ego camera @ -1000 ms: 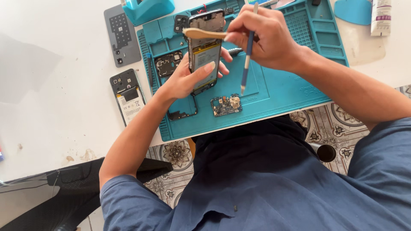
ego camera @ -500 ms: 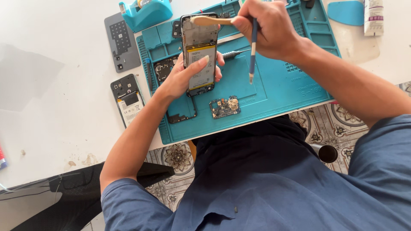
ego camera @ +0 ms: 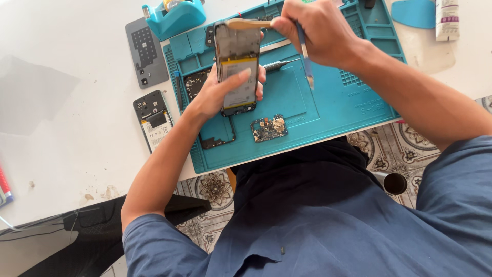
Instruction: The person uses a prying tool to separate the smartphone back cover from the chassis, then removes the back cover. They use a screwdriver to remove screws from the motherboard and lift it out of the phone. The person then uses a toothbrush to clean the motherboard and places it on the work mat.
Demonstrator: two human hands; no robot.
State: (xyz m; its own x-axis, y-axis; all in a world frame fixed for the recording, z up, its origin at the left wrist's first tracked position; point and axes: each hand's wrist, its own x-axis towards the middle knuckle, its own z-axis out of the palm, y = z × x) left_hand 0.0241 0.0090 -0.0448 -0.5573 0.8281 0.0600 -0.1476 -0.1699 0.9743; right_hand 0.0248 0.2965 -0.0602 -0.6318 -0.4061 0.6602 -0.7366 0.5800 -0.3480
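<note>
Phone chassis, opened at the back with its battery showing, stands tilted above the teal repair mat, propped in the left hand, whose fingers wrap its lower half from behind with the thumb across the battery. The right hand works at the top edge: its fingers pinch a flat tan pry tool laid across the upper rim of the phone, and the same hand also keeps a slim blue-handled tool that hangs down from the fist. On the mat just below the phone lie a small green circuit board, a dark plastic frame piece and another black part; a screwdriver rests behind the phone. Left of the mat, on the white counter, sit a grey back cover and a second opened phone, with a teal tape dispenser beyond. The risk here seems to be the pry tool slipping off the rim under pressure and gouging the battery or a flex cable, or the phone twisting out of the one-handed hold and dropping onto the loose board beneath; the dangling blue tool could also catch on something.
</note>
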